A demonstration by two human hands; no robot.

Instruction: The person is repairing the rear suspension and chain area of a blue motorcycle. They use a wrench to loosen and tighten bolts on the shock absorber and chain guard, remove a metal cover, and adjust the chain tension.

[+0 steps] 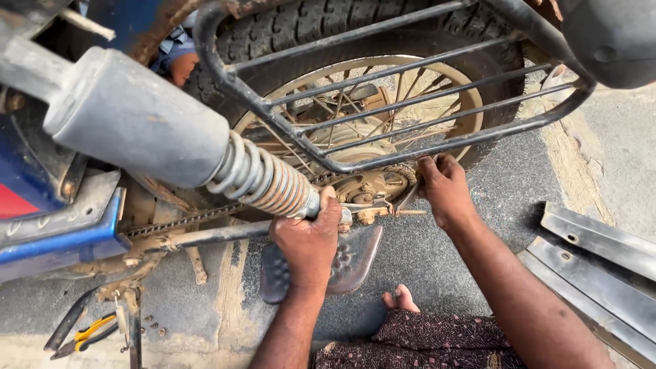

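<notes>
I look down at the rear of a dusty motorcycle. My left hand (309,239) is closed around the lower end of the rear shock absorber (263,181), by the swingarm (205,237). My right hand (445,188) grips a thin metal tool (406,198) at the axle, next to the rear sprocket (369,184). The drive chain (179,222) runs from there to the left. The spoked rear wheel (383,89) sits behind a black metal guard frame (410,75). A ridged footrest (355,263) lies under my left hand.
Yellow-handled pliers (85,335) and small loose parts (154,326) lie on the ground at the lower left. Grey metal strips (594,249) lie at the right. My bare toes (400,299) and patterned cloth (424,342) are at the bottom. Another person's hand (181,66) shows beyond the tyre.
</notes>
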